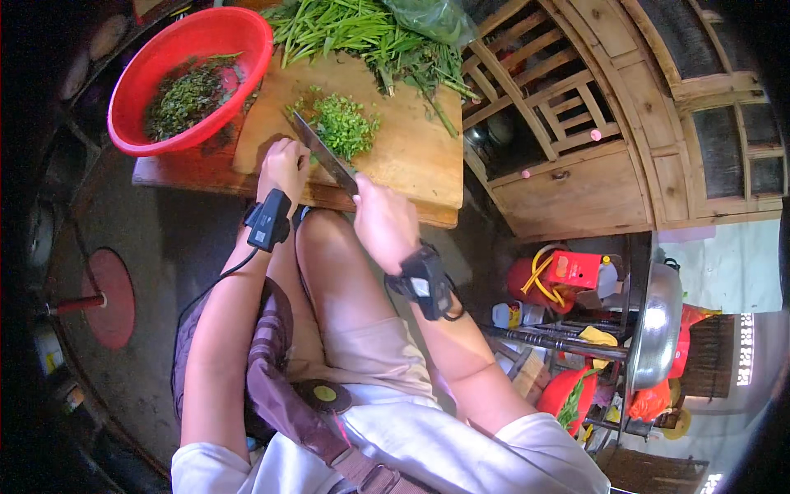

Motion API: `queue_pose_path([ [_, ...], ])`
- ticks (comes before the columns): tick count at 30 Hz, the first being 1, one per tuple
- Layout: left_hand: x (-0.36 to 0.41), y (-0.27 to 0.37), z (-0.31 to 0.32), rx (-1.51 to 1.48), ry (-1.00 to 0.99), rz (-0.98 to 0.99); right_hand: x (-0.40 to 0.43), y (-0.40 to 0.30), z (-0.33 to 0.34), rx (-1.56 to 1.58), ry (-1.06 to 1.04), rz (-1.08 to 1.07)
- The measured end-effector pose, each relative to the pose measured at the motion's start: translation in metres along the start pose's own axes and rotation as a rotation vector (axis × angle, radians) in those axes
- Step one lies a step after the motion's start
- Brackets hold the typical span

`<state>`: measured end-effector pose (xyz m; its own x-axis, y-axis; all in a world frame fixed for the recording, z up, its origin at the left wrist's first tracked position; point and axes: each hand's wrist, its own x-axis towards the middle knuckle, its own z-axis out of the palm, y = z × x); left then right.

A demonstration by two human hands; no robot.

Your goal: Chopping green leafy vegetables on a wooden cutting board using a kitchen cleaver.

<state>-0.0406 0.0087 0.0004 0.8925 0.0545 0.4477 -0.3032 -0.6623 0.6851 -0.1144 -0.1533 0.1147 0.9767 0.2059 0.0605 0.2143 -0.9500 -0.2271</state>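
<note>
My right hand [386, 216] grips the handle of a kitchen knife [324, 154]. The blade points up and left across a wooden cutting board [413, 163], along the left side of a heap of finely chopped greens [345, 126]. My left hand [284, 163] is by the board's near left edge, left of the blade, with its fingers curled in; I see nothing in it. Long green stalks [339, 31] lie across the far side of the board, partly under a clear plastic bag [435, 18]. Left of the board, a red plastic basin [253, 80] holds chopped dark greens [185, 99].
A wooden cabinet [574, 191] with lattice panels stands to the right. Lower right, a metal basin [657, 327] sits on a rack, near a red basin [549, 401] with green leaves. A round reddish base with a post [111, 299] is on the floor at left.
</note>
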Motion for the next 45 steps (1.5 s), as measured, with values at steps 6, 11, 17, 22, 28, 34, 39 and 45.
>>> queue_pose_path([
  [6, 0.0, 0.003, 0.001, 0.008, 0.039, 0.019, 0.028, -0.01, 0.025, 0.11, 0.115, -0.031],
  [11, -0.002, 0.014, -0.006, 0.144, 0.043, 0.118, 0.043, -0.009, 0.025, 0.134, 0.082, -0.008],
  [17, -0.006, 0.002, -0.009, 0.114, -0.011, 0.081, 0.044, 0.003, 0.021, 0.275, 0.11, -0.001],
  [22, -0.005, 0.003, -0.011, 0.034, -0.023, 0.078, 0.022, 0.003, 0.01, 0.196, 0.199, 0.055],
  [28, -0.005, -0.001, -0.007, -0.083, 0.02, 0.044, -0.001, 0.005, -0.002, 0.147, 0.152, -0.045],
  [34, -0.003, 0.002, -0.012, 0.042, 0.06, 0.19, -0.011, 0.013, -0.016, 0.063, -0.02, -0.009],
  [39, 0.0, 0.001, -0.008, -0.013, 0.053, 0.106, -0.001, 0.009, -0.013, 0.128, -0.094, 0.072],
  [45, 0.0, 0.002, -0.008, -0.038, 0.027, 0.04, 0.048, -0.008, 0.018, 0.25, -0.026, 0.021],
])
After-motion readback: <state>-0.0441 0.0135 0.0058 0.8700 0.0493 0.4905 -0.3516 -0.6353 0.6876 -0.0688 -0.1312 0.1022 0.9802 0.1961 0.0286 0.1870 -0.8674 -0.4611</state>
